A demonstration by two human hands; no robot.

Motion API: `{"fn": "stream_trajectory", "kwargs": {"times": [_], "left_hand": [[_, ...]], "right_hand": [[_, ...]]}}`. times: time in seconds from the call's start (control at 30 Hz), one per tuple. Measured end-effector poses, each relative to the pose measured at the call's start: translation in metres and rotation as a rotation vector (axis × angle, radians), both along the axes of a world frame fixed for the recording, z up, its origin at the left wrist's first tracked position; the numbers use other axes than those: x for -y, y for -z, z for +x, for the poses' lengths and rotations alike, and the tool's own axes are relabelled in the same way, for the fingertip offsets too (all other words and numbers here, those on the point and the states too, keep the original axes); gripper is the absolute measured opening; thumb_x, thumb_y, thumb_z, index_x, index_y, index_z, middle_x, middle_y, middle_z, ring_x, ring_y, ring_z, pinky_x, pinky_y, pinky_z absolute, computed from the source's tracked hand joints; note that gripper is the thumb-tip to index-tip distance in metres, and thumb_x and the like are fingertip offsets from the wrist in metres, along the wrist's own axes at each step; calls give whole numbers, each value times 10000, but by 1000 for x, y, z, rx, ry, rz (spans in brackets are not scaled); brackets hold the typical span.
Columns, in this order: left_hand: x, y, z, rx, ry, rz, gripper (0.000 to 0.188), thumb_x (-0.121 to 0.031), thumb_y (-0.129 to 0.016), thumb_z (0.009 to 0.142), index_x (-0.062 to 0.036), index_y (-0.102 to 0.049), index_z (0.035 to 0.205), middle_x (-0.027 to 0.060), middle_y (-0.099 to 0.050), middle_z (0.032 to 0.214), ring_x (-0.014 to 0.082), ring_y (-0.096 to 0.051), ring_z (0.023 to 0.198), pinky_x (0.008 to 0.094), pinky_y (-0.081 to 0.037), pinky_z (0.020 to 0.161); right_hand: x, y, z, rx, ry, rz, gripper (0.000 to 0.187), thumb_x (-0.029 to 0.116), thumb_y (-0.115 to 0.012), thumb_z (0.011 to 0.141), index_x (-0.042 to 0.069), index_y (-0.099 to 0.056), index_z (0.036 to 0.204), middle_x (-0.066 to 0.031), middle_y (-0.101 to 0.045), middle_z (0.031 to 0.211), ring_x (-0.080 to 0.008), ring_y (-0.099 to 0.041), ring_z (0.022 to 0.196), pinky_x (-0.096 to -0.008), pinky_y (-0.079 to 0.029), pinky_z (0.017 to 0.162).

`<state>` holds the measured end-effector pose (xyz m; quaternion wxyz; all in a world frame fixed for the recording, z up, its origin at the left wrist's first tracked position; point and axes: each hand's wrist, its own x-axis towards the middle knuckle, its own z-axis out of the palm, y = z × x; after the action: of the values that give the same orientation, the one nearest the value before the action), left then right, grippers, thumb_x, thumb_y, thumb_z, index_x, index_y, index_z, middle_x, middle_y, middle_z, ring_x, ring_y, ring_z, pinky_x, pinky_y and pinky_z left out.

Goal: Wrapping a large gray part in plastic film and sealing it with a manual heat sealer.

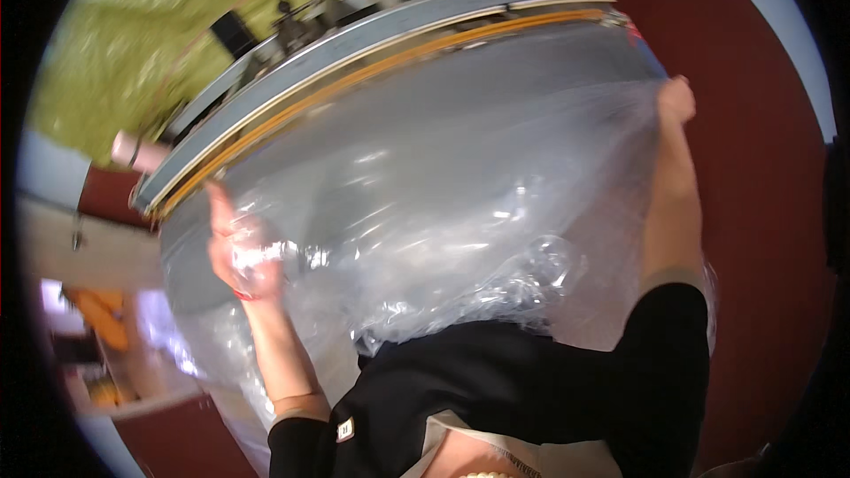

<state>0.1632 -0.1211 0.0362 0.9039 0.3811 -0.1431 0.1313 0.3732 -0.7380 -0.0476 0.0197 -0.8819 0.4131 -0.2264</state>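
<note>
Two hands on one large sheet of clear plastic film (443, 204), seen from the head camera only. Left hand (237, 252) clenched around a crumpled bunch of the film near the sheet's left edge, thumb raised. Right hand (676, 102) far out at the upper right corner, pinching the film's edge; fingers partly hidden behind the plastic, so the exact hold hard to read, though clearly gripping. Film stretched between both hands and draped over a grey table (190, 270), bunched and wrinkled low in the middle close to the body. Just beyond the sheet, a long grey machine bar with an orange strip (372, 66) running slantwise along the table's far side. Green fabric (115, 44) beyond that; dark red floor (761, 212) to the right.

Judged from this: spreading or aligning the film in hand. Best done with even tension from both sides, the bunched middle shaken flat, and the far edge kept parallel to the orange strip. Risk of creases if the left bunch stays crumpled.
</note>
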Motion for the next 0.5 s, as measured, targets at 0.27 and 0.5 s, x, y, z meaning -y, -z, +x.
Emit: {"fn": "stream_trajectory", "kwargs": {"times": [0.27,0.5], "left_hand": [[-14,42,-89,-296,80,-80,772,-434,-639,711,-88,-282,1302,125,-295,1328,258,-289,1220,460,-292,944],[13,-8,-62,-627,-279,348,116,-140,-552,828,-41,-499,856,-26,-448,538,42,-362,391,187,-278,359]], "right_hand": [[17,12,13,-37,-71,-19,316,326,-448,846,63,-539,995,-178,-591,989,-359,-571,915,-459,-464,728],[13,13,9,-44,-53,29,326,333,-453,840,72,-542,1014,-157,-592,998,-339,-565,936,-447,-460,749]]}}
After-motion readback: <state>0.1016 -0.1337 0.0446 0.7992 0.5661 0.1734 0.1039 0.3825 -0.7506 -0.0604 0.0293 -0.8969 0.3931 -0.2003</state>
